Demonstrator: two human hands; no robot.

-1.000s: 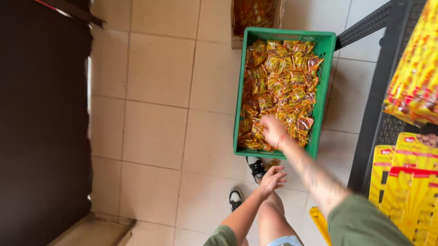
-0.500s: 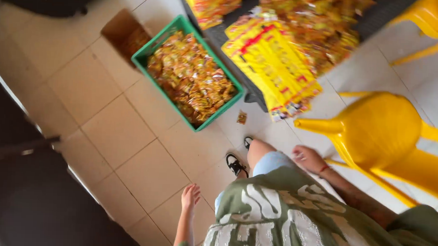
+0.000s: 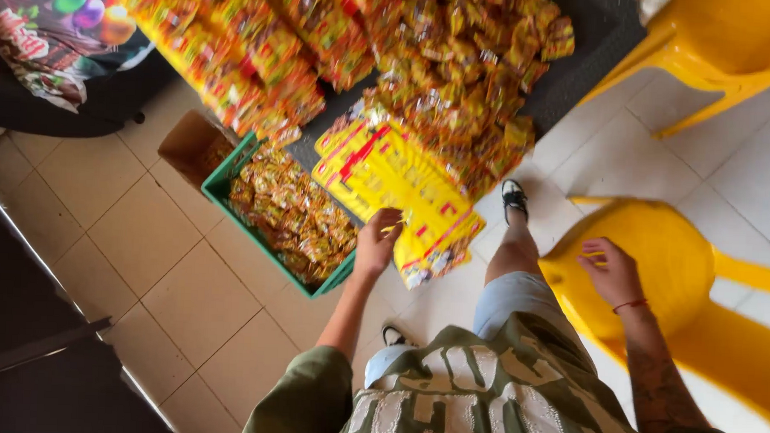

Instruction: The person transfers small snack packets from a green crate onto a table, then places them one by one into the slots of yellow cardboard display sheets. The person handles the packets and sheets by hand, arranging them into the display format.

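My left hand (image 3: 375,244) reaches up to the near edge of a stack of yellow-and-red card sheets (image 3: 395,181) that overhangs a dark table (image 3: 578,52); the fingers touch the stack, and a firm grip cannot be confirmed. My right hand (image 3: 612,271) rests with fingers spread on the seat of a yellow plastic chair (image 3: 673,269). A green crate (image 3: 224,185) full of small orange-yellow sachets sits on the floor left of my left hand. Loose sachets (image 3: 458,82) are heaped on the table.
Hanging strips of sachets (image 3: 237,58) cover the table's left side. A brown cardboard box (image 3: 187,145) stands behind the crate. A second yellow chair (image 3: 724,49) is at top right. A colourful bag (image 3: 50,25) lies top left. My feet in black shoes are on beige tiles.
The view has swung round toward the table. My left hand has risen from beside my leg to the card stack. My right hand has moved onto the yellow chair seat.
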